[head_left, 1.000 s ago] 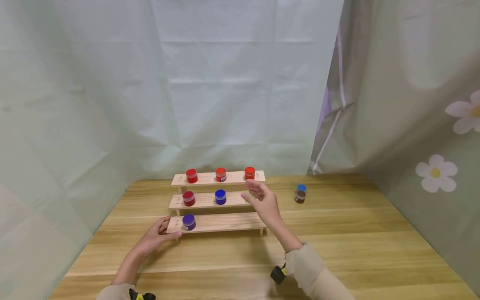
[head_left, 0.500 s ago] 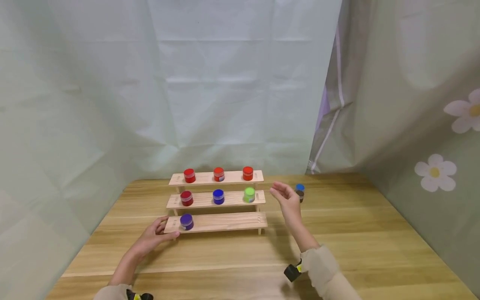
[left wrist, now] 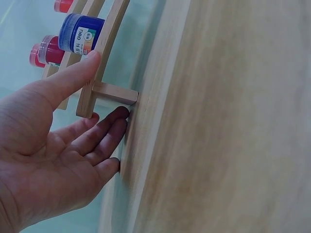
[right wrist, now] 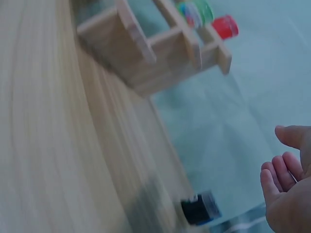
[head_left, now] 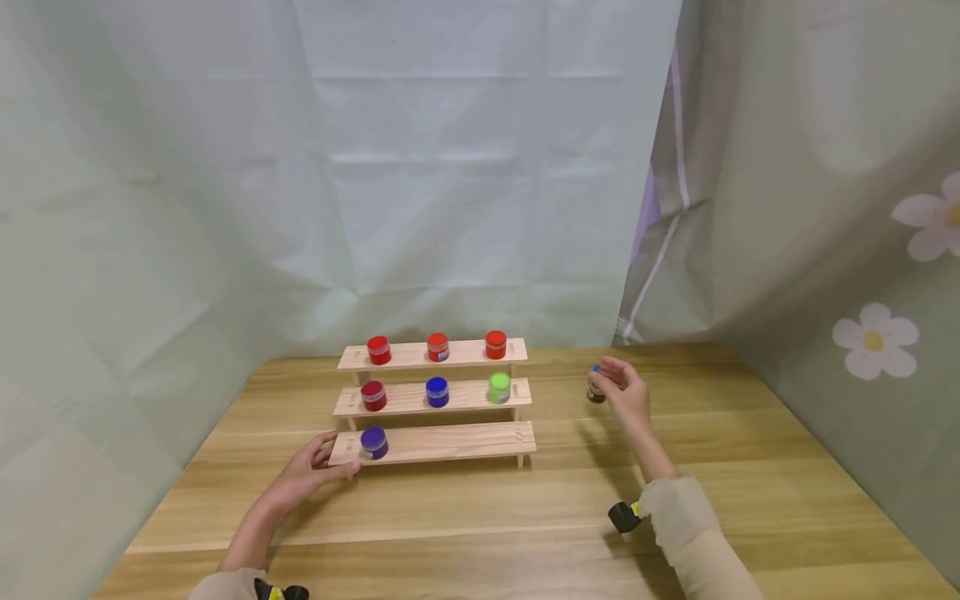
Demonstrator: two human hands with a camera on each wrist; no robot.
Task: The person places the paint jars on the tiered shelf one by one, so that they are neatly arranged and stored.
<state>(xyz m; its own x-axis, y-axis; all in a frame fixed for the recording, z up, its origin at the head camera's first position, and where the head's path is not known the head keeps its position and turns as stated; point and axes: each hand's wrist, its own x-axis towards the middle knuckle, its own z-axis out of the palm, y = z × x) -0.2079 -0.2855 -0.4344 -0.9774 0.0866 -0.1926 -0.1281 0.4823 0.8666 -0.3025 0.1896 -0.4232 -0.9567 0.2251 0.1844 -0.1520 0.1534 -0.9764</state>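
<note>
My left hand (head_left: 302, 477) holds the left end of the lowest step of a three-step wooden display rack (head_left: 457, 442). In the left wrist view its thumb (left wrist: 80, 68) lies against the step's edge by a purple paint jar (head_left: 374, 443), and the other fingers bend round behind the end. My right hand (head_left: 630, 402), fingers loosely bent and holding nothing, hovers beside a dark paint jar (head_left: 596, 396) on the table. A blue-lidded jar (head_left: 596, 369) behind that one is mostly covered by the hand. The right wrist view shows a gap between hand and dark jar (right wrist: 197, 211).
Three red jars (head_left: 438, 347) line the top step. The middle step bears a dark red jar (head_left: 373, 396), a blue jar (head_left: 437, 392) and a light green jar (head_left: 499, 387). Pale curtains (head_left: 465, 208) hang behind and beside the wooden table (head_left: 450, 525).
My right hand has moved right, away from the light green jar on the middle step, over to the dark jar. The left hand has stayed at the rack's end.
</note>
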